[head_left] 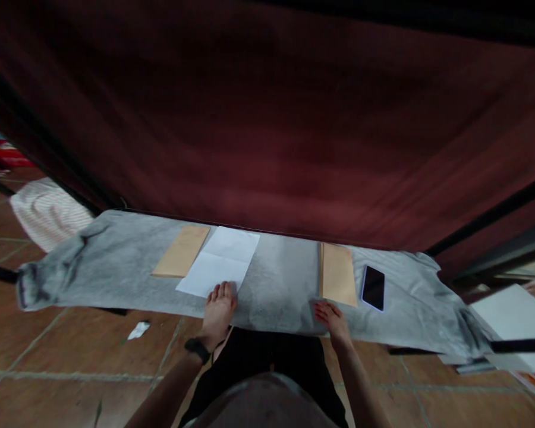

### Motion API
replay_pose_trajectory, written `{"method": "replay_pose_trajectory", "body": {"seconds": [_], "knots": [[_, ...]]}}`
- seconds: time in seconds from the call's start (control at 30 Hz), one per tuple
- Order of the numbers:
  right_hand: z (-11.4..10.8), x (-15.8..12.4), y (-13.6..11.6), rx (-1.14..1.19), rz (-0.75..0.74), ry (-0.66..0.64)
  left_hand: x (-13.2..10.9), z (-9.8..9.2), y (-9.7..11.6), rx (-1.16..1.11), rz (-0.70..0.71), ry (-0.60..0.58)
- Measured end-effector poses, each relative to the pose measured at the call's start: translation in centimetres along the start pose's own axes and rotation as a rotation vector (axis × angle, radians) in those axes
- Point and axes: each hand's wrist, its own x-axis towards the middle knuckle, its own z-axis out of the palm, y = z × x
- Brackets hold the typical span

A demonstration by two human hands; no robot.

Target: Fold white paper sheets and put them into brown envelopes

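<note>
My left hand (220,306) lies flat with its fingers stretched out on the near edge of a white sheet of paper (225,255). A crease runs across the middle of that sheet. Just left of it is a brown paper envelope (182,252). My right hand (330,316) rests palm down on the grey cloth (285,285), fingers extended, close below a small stack of brown envelopes (339,273). Neither hand grips anything. To the right of the stack lies a phone (373,288) with a dark screen and a pale purple edge.
The grey cloth covers a long narrow surface against a dark red panel (276,148). Black metal bars (503,208) frame both sides. A striped cloth (53,211) hangs at the left; a white board (512,315) is at the right. Crumpled paper (138,330) lies on the tiled floor.
</note>
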Motion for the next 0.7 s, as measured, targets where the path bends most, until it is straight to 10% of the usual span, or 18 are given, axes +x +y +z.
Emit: {"method": "replay_pose_trajectory", "body": {"seconds": [0.2,0.5,0.7], "knots": [[3.3,-1.4,0.9,-0.078,-0.011,-0.095,0.9,-2.2,1.8,0.097,0.118,-0.096],[6.6,-0.7,2.0,-0.314,-0.312,-0.090,-2.9,0.0,13.0,-0.022,0.474,-0.100],[6.4,1.2,2.2,-0.502,-0.470,-0.048,-3.5,0.8,16.1,-0.094,0.540,-0.157]]}}
